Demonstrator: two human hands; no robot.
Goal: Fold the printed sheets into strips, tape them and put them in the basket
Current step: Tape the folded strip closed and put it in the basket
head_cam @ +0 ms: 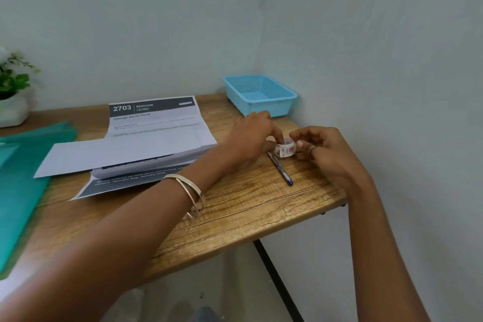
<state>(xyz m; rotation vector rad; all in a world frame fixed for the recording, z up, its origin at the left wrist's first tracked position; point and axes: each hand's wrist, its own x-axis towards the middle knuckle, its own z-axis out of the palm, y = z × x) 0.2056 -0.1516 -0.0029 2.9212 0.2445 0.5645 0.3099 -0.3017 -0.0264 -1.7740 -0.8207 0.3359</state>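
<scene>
Light blue perforated basket [260, 94], wood-grain table [235, 206], teal folder [21, 191], blue-tipped pen [281, 168]

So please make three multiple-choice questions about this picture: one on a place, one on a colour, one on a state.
1. Where does the basket stand?
A. far right corner of the table
B. on the floor
C. on the papers

2. What colour is the basket?
A. red
B. light blue
C. black

3. What is in the basket?
A. folded strips
B. a pen
C. nothing visible

Answers: 1 A, it stands by the walls' corner; 2 B, its mesh is light blue; 3 C, only bare mesh shows, while both hands hold the tape roll.
</scene>
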